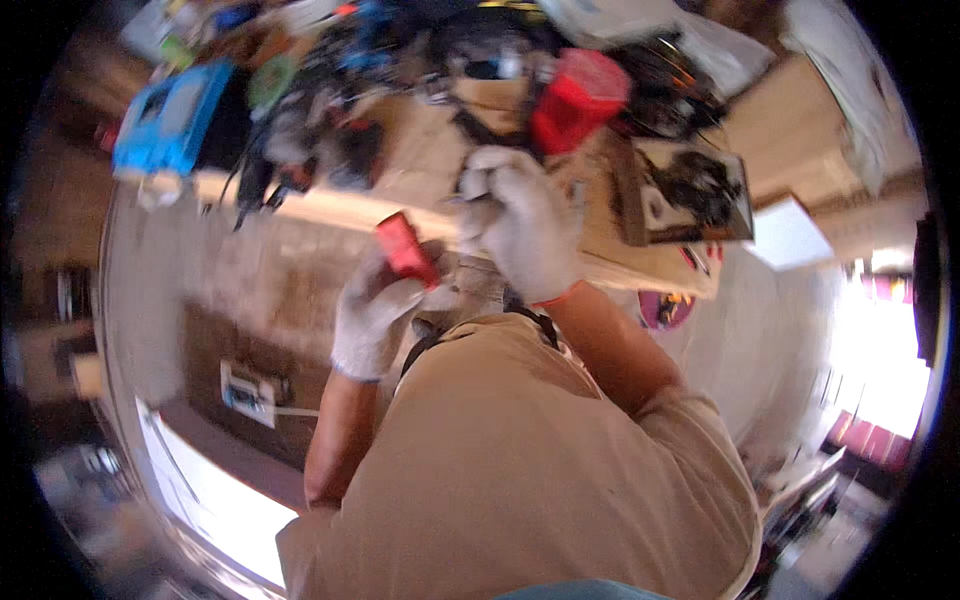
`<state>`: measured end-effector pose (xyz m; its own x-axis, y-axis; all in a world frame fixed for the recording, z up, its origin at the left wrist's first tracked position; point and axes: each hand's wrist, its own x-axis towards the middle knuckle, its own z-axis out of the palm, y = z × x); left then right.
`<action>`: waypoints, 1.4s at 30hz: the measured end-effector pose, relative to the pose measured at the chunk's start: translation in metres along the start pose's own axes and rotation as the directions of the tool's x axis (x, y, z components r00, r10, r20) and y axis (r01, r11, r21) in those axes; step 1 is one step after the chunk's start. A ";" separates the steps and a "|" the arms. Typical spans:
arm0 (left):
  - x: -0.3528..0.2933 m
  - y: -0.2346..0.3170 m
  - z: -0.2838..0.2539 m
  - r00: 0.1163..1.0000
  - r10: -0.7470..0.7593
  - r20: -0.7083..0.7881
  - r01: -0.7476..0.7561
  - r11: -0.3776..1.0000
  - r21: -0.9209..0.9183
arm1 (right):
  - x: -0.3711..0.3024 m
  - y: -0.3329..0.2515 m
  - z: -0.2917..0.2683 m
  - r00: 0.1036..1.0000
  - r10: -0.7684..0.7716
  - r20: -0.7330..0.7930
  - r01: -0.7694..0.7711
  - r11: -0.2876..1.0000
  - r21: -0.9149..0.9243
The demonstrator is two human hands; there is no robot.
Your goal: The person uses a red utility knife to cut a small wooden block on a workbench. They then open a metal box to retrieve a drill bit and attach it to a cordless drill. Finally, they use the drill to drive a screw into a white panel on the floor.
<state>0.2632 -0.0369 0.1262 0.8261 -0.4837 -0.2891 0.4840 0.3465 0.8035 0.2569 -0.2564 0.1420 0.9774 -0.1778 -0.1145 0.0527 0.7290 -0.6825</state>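
Note:
My left hand [372, 318], in a white work glove, is closed round a small red block-shaped object [404, 246]. Blur hides what kind of thing it is. That hand is just in front of the wooden bench's near edge [335, 213]. Farther right, over the edge, my right hand [522, 225] wears a white glove with an orange cuff. Its fingers are curled together, and a greyish bit shows by the fingertips, too smeared to name. Just beyond the right hand a red container [578, 100] stands on the bench.
An open box [742, 232] of dark parts sits at the bench's right end. A blue case [172, 118] lies at the far left, with jumbled tools and cables [330, 140] beside it. A purple round container [664, 308] is below the bench at right.

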 end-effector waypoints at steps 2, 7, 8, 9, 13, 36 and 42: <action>0.004 -0.003 0.008 0.999 -0.038 0.019 0.037 0.997 0.064 | -0.018 -0.006 -0.007 0.998 -0.059 0.029 0.064 0.980 -0.186; 0.015 -0.011 0.033 0.993 -0.115 0.019 0.111 0.984 0.142 | -0.038 -0.027 -0.035 0.814 -0.348 0.465 0.568 0.307 -0.764; 0.017 -0.012 0.039 0.989 -0.134 0.058 0.118 0.969 0.219 | -0.045 -0.031 -0.040 0.875 -0.234 0.424 0.481 0.313 -0.819; 0.021 -0.014 0.045 0.984 -0.161 0.079 0.139 0.963 0.232 | -0.050 -0.035 -0.046 0.852 -0.263 0.452 0.514 0.264 -0.816; 0.037 -0.029 0.076 0.965 -0.238 0.107 0.205 0.946 0.251 | -0.068 -0.052 -0.075 0.861 -0.229 0.454 0.494 0.167 -0.853; 0.054 -0.053 0.152 0.950 -0.312 -0.004 0.288 0.871 0.398 | -0.044 -0.093 -0.122 0.816 -0.228 0.532 0.574 0.202 -0.794; 0.046 -0.058 0.145 0.948 -0.317 0.043 0.289 0.906 0.309 | -0.044 -0.098 -0.125 0.852 -0.128 0.508 0.523 0.156 -0.838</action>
<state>0.2317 -0.1956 0.1416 0.6170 -0.6028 -0.5059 0.5882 -0.0738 0.8053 0.1830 -0.4028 0.1239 0.9300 0.0912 0.3560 0.3476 -0.5329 -0.7715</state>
